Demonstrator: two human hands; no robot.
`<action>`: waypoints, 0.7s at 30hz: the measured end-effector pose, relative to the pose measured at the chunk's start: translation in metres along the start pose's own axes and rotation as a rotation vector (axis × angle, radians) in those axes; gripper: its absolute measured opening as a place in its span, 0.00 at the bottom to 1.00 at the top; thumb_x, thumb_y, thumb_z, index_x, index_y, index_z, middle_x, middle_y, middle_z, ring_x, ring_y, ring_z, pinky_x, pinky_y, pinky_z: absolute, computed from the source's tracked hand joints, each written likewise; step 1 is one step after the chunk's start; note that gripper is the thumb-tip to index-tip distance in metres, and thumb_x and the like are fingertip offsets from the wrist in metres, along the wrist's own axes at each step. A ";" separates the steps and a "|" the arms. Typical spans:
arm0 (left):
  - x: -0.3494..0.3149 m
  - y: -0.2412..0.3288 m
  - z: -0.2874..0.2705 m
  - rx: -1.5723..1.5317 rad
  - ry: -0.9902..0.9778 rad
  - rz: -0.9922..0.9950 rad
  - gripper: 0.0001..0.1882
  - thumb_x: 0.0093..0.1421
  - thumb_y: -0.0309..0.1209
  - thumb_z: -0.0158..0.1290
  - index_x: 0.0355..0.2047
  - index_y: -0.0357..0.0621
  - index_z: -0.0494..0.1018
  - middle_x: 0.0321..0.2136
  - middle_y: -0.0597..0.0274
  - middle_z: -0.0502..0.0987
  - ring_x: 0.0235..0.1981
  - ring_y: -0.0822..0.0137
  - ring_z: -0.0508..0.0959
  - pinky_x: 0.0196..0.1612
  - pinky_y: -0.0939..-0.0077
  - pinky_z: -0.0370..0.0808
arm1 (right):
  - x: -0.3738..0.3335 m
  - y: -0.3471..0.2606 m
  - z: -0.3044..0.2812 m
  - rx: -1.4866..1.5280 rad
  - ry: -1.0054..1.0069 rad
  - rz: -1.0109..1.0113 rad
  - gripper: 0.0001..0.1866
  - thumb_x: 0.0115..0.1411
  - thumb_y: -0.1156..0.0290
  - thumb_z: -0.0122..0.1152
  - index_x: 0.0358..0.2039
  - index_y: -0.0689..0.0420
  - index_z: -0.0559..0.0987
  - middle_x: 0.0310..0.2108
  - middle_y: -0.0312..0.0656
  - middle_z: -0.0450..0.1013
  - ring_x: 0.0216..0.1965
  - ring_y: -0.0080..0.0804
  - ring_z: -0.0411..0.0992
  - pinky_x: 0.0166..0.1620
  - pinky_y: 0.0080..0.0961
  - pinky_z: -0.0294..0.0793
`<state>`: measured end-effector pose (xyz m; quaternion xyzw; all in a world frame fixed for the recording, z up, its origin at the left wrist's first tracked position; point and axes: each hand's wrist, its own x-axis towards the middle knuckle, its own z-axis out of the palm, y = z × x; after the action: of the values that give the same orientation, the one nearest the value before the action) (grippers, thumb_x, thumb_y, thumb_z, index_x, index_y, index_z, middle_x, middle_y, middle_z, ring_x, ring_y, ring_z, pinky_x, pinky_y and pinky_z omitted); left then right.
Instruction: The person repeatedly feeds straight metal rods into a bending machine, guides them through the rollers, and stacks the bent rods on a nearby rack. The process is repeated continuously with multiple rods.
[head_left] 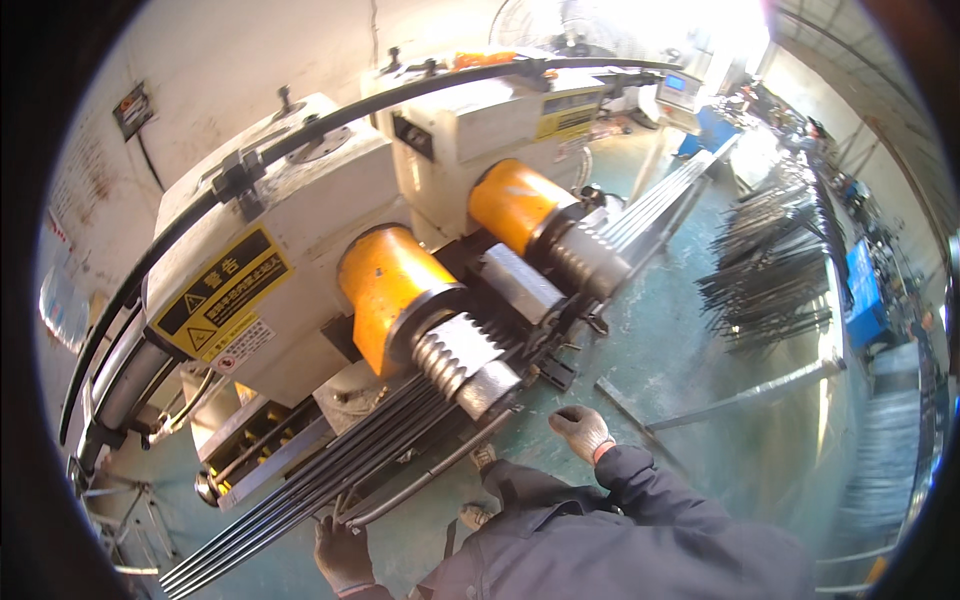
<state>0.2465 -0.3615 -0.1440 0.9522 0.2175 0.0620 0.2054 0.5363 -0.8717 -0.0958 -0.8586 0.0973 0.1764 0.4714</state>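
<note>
Four or five dark rods (300, 490), too close-set for a sure count, lie parallel at lower left, presumably to keep aligned toward two ribbed rollers (455, 355) fronting two orange housings (390, 285). One gloved left hand (342, 558) is beside the rods, its grip not determinable; one gloved right hand (580, 432) is curled closed above the floor (660, 340), no object visible in it.

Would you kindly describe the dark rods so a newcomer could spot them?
Find the pale machinery with two orange cylinders. From beneath the nearer one, dark rods slant toward the picture's lower left, past the left hand. Unlike the single shorter bar beside them, they lie in a row.
</note>
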 end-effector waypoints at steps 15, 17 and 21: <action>0.011 0.067 -0.165 -1.736 0.583 -0.583 0.21 0.79 0.41 0.52 0.62 0.40 0.80 0.62 0.51 0.83 0.63 0.51 0.80 0.67 0.50 0.78 | 0.027 -0.166 -0.018 0.931 0.289 -0.344 0.30 0.81 0.51 0.62 0.66 0.67 0.82 0.57 0.41 0.84 0.58 0.30 0.77 0.66 0.30 0.74; 0.009 0.089 -0.187 -1.934 0.640 -0.577 0.22 0.79 0.39 0.52 0.63 0.38 0.81 0.62 0.49 0.83 0.62 0.50 0.81 0.67 0.49 0.79 | 0.040 -0.174 -0.012 0.938 0.272 -0.353 0.29 0.81 0.51 0.62 0.66 0.65 0.83 0.56 0.40 0.84 0.56 0.28 0.77 0.65 0.30 0.74; 0.024 0.132 -0.218 -1.533 0.760 -0.403 0.21 0.80 0.33 0.51 0.61 0.30 0.82 0.58 0.42 0.86 0.55 0.49 0.86 0.65 0.49 0.82 | 0.057 -0.186 -0.009 1.189 0.083 -0.205 0.29 0.79 0.48 0.63 0.62 0.64 0.84 0.52 0.38 0.85 0.51 0.26 0.78 0.59 0.30 0.76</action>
<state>0.2738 -0.3798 0.1096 0.4104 0.3335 0.4664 0.7091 0.6528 -0.7797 0.0308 -0.4589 0.1141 0.0117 0.8810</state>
